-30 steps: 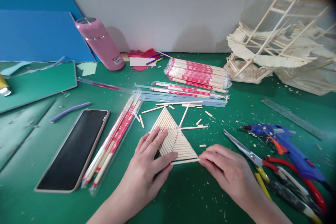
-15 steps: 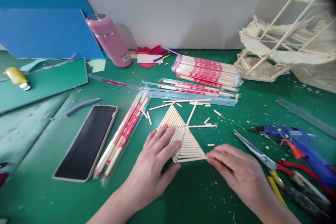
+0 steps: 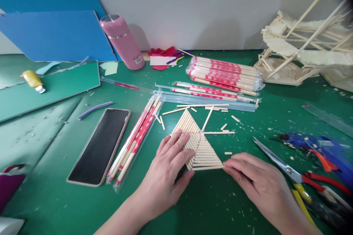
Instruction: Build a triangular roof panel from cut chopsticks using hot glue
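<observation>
A flat panel of wooden sticks, laid side by side in triangular sections, lies in the middle of the green table. My left hand rests on its left part with fingers spread, covering some of it. At the panel's lower right corner, my right hand pinches the end of the lowest wooden stick between thumb and forefinger. Two bare sticks, one slanted and one level, extend from the panel's centre. Short cut pieces lie around it, one small piece just above my right hand.
Scissors, a blue glue gun and yellow-handled pliers lie at right. Wrapped chopsticks and a phone are at left. Behind stand a pink bottle, a chopstick bundle and a stick model.
The view has swung slightly left, so everything appears further right. Both hands keep nearly the same place on the panel, and my right hand still pinches the stick's end.
</observation>
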Motion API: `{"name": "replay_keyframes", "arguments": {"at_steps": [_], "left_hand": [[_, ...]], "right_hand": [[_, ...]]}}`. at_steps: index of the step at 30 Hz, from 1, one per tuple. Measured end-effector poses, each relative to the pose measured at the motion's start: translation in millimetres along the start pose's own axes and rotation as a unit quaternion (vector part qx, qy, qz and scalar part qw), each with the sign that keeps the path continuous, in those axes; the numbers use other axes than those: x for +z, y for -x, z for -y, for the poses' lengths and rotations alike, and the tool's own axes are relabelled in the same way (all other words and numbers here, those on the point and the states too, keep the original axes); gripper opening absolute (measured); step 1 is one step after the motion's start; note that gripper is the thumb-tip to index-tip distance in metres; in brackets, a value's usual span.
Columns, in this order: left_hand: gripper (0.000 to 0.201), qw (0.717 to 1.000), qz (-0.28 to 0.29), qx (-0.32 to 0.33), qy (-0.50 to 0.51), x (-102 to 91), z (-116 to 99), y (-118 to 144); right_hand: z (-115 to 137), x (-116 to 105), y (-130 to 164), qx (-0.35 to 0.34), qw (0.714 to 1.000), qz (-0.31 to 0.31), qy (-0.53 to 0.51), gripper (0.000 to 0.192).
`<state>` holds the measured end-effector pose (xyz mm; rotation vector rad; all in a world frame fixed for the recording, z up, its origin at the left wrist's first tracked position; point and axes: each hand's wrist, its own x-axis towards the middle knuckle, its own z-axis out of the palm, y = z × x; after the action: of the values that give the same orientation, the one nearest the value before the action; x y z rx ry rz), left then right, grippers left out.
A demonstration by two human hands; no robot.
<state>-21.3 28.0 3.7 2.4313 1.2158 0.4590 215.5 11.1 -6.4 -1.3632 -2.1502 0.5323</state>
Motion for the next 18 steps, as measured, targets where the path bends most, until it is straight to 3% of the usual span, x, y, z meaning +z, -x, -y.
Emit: {"name": "replay_keyframes", "arguments": {"at_steps": [18], "left_hand": [[0.022,1.0,0.015,0.011,-0.009,-2.8,-2.0,-1.2]], "right_hand": [[0.2,-0.2,-0.9,0.014,1.0,0.017,-0.01,0.012]]}}
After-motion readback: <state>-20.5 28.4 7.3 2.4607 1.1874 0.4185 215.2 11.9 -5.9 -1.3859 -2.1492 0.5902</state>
